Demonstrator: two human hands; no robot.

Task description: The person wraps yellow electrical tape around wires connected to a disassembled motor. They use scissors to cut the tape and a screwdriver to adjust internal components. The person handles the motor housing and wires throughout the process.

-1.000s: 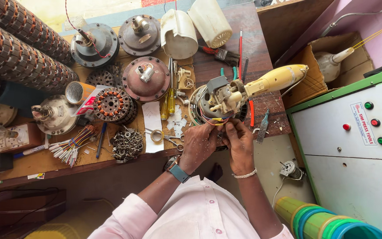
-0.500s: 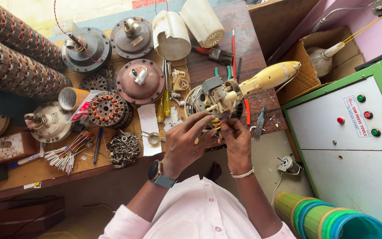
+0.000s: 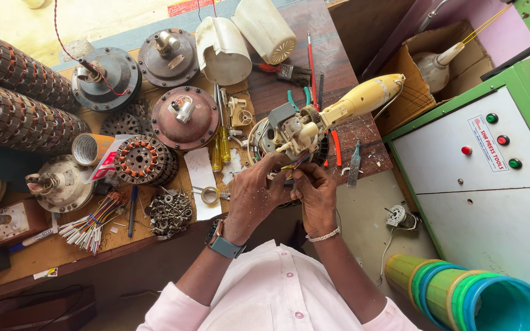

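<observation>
Your hands close in on the wires

Your left hand (image 3: 254, 195) moves right to meet your right hand (image 3: 315, 195), both now pinching the coloured wires (image 3: 294, 164) under the fan motor (image 3: 292, 132).

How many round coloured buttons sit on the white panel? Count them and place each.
4, all on the white panel: top green button, middle red button and bottom green button in a slanting row, lone red button to their left. None looks hidden.
</observation>
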